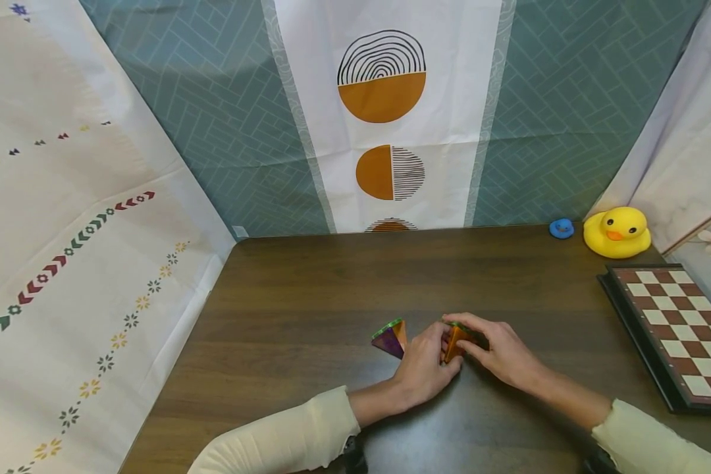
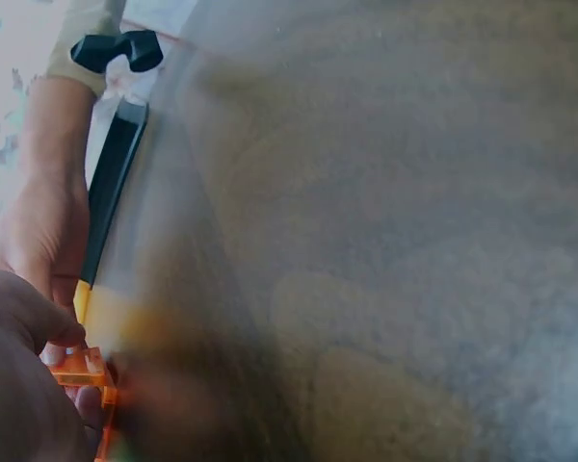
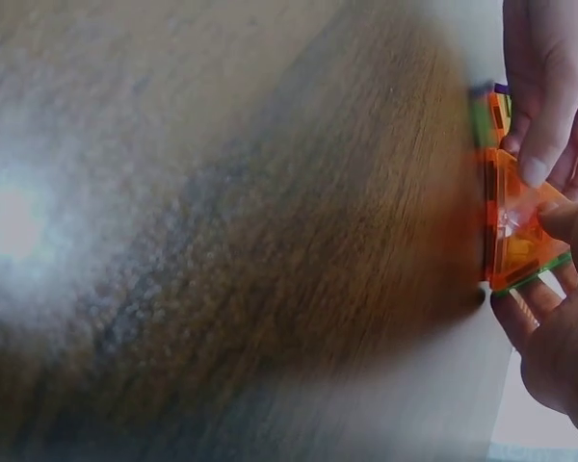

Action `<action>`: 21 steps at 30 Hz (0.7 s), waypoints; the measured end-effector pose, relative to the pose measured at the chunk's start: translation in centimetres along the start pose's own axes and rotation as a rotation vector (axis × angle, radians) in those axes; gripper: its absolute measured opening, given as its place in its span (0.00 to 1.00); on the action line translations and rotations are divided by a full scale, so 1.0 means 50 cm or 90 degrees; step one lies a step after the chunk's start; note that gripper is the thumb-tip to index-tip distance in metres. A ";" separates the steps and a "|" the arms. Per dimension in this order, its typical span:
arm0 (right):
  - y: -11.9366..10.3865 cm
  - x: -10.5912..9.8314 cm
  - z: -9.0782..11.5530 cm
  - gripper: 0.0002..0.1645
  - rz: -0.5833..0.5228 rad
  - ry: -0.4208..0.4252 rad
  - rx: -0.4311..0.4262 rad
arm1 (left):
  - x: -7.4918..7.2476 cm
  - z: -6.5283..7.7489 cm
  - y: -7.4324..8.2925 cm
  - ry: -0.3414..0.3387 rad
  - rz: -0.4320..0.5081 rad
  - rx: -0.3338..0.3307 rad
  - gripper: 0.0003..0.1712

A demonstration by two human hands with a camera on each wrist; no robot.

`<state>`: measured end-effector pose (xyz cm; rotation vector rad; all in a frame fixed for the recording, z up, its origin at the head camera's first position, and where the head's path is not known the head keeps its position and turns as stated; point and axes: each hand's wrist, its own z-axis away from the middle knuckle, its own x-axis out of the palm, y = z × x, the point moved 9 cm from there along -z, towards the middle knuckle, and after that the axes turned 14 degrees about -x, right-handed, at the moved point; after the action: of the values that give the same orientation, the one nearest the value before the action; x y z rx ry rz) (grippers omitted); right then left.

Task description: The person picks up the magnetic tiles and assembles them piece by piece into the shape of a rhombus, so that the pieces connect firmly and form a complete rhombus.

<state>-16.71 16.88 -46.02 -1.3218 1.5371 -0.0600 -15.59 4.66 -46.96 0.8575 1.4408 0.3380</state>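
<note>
Translucent magnetic tiles are between the two hands near the middle of the table. My left hand [image 1: 428, 361] pinches an orange triangular tile [image 1: 455, 343] from the left, its thumb on the near side. From the right, my right hand [image 1: 503, 349] holds the same tile with thumb and fingertips. The right wrist view shows the orange tile [image 3: 516, 226] with a green edge along its lower side. Just left of the left hand stands a joined group of purple, orange and green tiles [image 1: 389, 339]. Fingers hide how the pieces meet.
A brown wooden table [image 1: 284, 289] lies under the hands. To the right is a checkered board [image 1: 681, 329]. Behind it sit a yellow rubber duck [image 1: 616, 234] and a small blue duck [image 1: 561, 228]. Patterned cloths hang at the back and sides.
</note>
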 end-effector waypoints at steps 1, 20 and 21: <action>0.000 -0.001 0.000 0.35 -0.002 0.002 0.000 | -0.002 0.003 0.002 -0.005 -0.006 0.000 0.23; 0.006 -0.028 0.003 0.32 0.028 0.010 0.022 | -0.134 0.054 0.020 0.005 -0.070 0.158 0.39; 0.006 -0.028 0.004 0.32 0.028 0.010 0.025 | -0.144 0.051 0.014 0.010 -0.071 0.168 0.40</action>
<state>-17.04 18.13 -45.38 -1.2594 1.5697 -0.0722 -14.03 -0.54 -41.53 0.9835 1.5630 0.0709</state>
